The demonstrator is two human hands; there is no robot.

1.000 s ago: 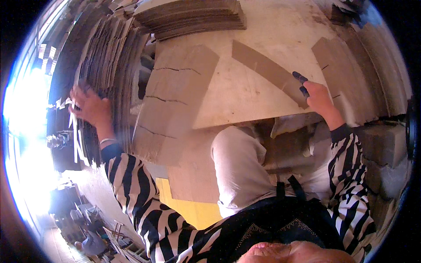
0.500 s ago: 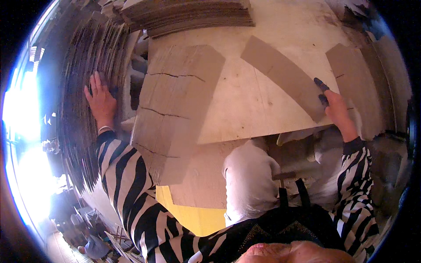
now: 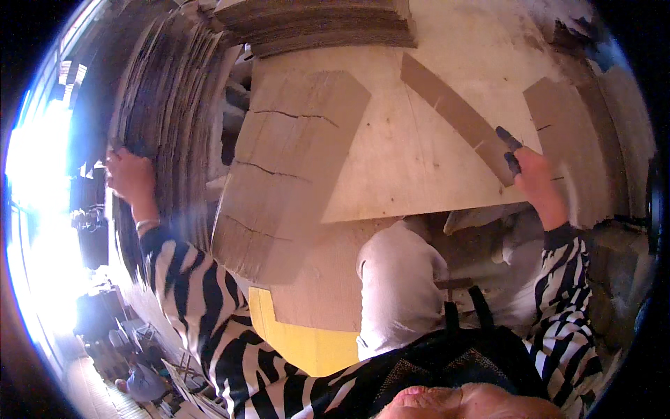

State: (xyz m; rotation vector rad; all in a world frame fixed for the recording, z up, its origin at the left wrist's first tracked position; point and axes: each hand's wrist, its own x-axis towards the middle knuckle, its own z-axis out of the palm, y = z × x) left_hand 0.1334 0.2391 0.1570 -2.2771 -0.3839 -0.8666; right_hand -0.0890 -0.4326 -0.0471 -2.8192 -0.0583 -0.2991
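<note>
One narrow brown cardboard strip [image 3: 453, 113] is slanting far-leftward over the pale wooden tabletop [image 3: 387, 164], the dark-fingertipped right hand [image 3: 536, 178] pinching its near end.

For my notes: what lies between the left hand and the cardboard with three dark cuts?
Packed cardboard sheets, then a narrow gap, in the head view.

1. Centre of frame: bare table [image 3: 380, 164] between slotted cardboard stack [image 3: 289, 150] and cardboard strip [image 3: 453, 108]; passage open from above.
2. Upper centre: layered cardboard pile [image 3: 328, 28] closes the far side.
3. Left: row of on-edge cardboard [image 3: 174, 105] walls off sideways travel; left grip [image 3: 131, 173] at its outer edge.
4. Right: strip plus right grip [image 3: 515, 152] obstruct the route to right-hand stack [image 3: 583, 143].
5. Lower centre: knee [image 3: 398, 272] near table edge.
</note>
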